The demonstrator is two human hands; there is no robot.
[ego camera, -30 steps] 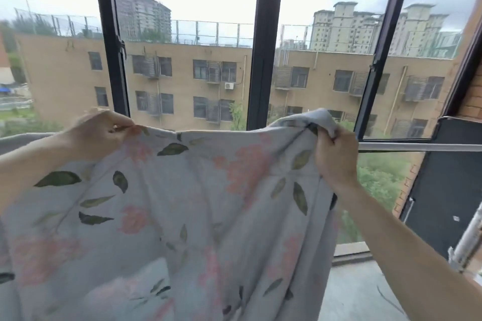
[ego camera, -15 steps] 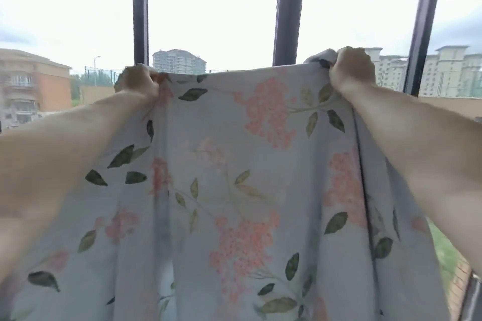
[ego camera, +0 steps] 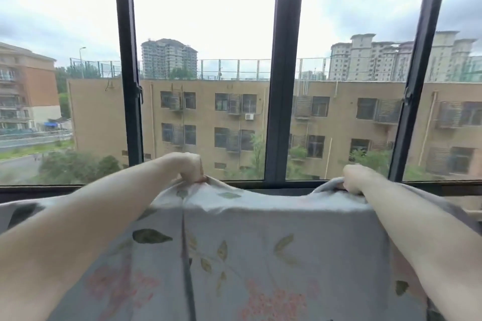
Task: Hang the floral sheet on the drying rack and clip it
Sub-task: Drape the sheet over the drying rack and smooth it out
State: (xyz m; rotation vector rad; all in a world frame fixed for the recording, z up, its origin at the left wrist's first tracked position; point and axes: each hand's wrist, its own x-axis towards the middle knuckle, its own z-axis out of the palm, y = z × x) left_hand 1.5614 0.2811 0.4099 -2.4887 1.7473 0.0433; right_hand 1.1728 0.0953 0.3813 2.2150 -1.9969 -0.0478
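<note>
Left hand (ego camera: 186, 167): fingers curled down and closed tight, pinching the top edge of the floral sheet (ego camera: 260, 255). A small peak of cloth rises into the grip. The forearm reaches in from the lower left of the view.

Right hand (ego camera: 358, 178): likewise closed into a fist on the sheet's top edge, knuckles up, with a fold of cloth bunched under the fingers. The forearm enters from the lower right.

The two hands are well apart and at about the same height, both in front of the lower part of the window frame (ego camera: 280, 73).

Floral sheet: pale grey-blue with green leaves and pink blossom clusters. It is held spread between the hands, its upper edge running left to right across the view, sagging slightly between the two grips. Just below that edge the cloth turns over a straight horizontal line and falls toward the bottom of the view, filling the lower centre. Whether a rail lies under that fold cannot be told; no bar shows. A vertical crease runs down from below the left hand. More cloth trails off to the far left and behind the right forearm.

Beyond the glass: a tan block of flats (ego camera: 208, 117), taller towers behind it, trees below, overcast sky.
</note>
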